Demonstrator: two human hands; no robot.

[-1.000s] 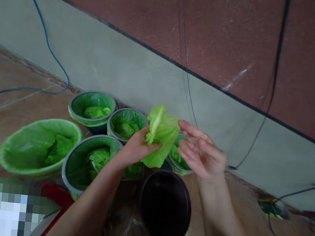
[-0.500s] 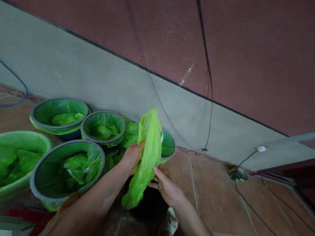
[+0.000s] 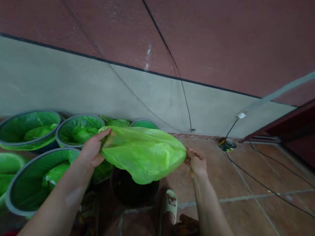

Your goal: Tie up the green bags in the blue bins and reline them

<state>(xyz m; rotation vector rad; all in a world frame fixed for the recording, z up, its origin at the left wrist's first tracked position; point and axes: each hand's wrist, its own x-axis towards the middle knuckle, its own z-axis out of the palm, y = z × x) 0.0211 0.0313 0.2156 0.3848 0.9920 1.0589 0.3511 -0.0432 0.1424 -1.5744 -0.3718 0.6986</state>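
A thin green plastic bag [image 3: 145, 152] is stretched sideways between my two hands. My left hand [image 3: 94, 147] pinches its left end, thumb on top. At the opposite end my right hand [image 3: 196, 162] has its fingers closed on the bag's edge. Below the bag stands a dark bin [image 3: 133, 190] with its opening partly covered from view. To the left, a grey-rimmed bin [image 3: 11, 192] lined with a green bag is partly behind my left forearm.
More lined bins, such as a round bin [image 3: 0, 139] and a pale green bin [image 3: 19, 158], stand along the wall [image 3: 51, 80]. Cables [image 3: 273, 192] run over the tiled floor at right, near a floor hole [image 3: 229, 145]. My sandalled foot [image 3: 170, 205] is beside the dark bin.
The bag went from hanging upright and bunched to being spread wide sideways. My hands moved apart, the right one outward. The view has turned to the right and levelled.
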